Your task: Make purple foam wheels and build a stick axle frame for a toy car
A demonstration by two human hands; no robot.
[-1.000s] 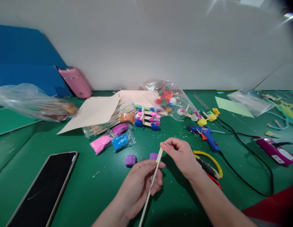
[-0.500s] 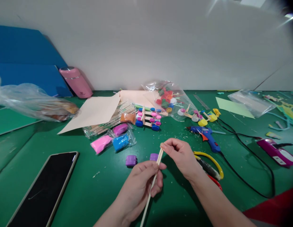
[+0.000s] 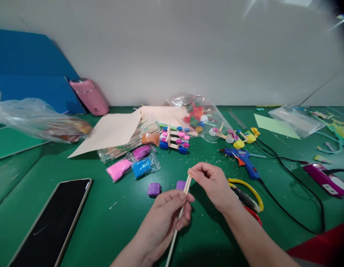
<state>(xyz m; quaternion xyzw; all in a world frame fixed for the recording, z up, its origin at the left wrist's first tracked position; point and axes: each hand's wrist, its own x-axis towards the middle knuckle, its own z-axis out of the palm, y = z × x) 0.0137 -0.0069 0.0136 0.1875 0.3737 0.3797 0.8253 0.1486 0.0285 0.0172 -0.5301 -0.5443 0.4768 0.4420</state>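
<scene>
Two thin pale wooden sticks (image 3: 188, 184) lie side by side, one much longer than the other and running down to the bottom edge. My left hand (image 3: 169, 211) is closed around them, thumb on top. My right hand (image 3: 209, 181) pinches their upper ends between thumb and fingers. Just behind the sticks is a purple cap-like piece (image 3: 181, 185), partly hidden; a second purple piece (image 3: 154, 189) stands to its left. By my right wrist lie pliers with yellow and red handles (image 3: 248, 191), partly covered by the arm.
A blue glue gun (image 3: 242, 159) lies at right, its black cord trailing to a magenta power strip (image 3: 326, 178). A phone (image 3: 51, 222) is at left. Bagged clay (image 3: 142, 168), small wheeled models (image 3: 174, 140), a bag of bottle caps (image 3: 198, 116) and a pink flask (image 3: 90, 97) stand farther back.
Both hands keep the same grip on the sticks and have barely moved. The view has shifted very slightly.
</scene>
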